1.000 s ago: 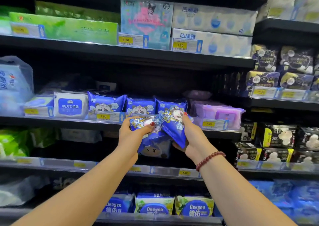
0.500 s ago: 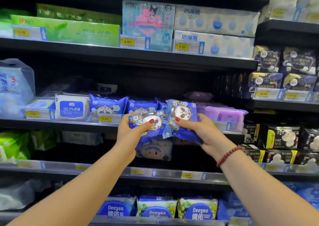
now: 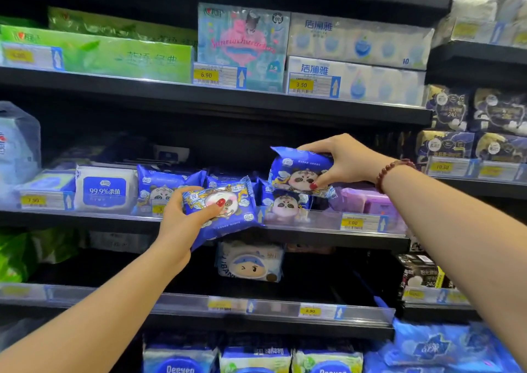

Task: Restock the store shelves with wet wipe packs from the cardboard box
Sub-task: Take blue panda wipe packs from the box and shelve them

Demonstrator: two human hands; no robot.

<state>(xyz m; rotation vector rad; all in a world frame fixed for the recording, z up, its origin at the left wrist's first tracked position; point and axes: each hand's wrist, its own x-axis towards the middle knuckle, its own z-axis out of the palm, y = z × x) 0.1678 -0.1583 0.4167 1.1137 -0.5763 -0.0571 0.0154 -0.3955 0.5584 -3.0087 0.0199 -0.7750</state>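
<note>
- The left hand (image 3: 182, 221) grips one blue wipe pack, the left pack (image 3: 225, 210). The thumb lies across the printed face and the fingers curl behind it.
- This pack is tilted, just in front of the middle shelf (image 3: 85, 219), and overlaps its front rail. It is not yet set down.
- The right hand (image 3: 342, 161) pinches the right pack (image 3: 299, 173) from above, thumb on the face and fingers over the top edge. A bead bracelet (image 3: 391, 170) sits on that wrist.
- The right pack is raised above the shelf row, over its right end, and is clear of the left pack.
- Behind both hands a row of matching blue packs (image 3: 159, 187) stands face-out on the shelf. The row has a white pack (image 3: 104, 190) at its left and purple packs (image 3: 368, 201) at its right.
- Progress, as I judge it: the blue section already holds several packs across the front, so restocking is well under way. The two packs in hand are the step now open.
- There looks to be headroom above the row, so the right pack could go on top. Where the left pack fits is harder to say, because the hand hides the slot behind it.
- The box is out of view, so I cannot tell how many packs remain.
</note>
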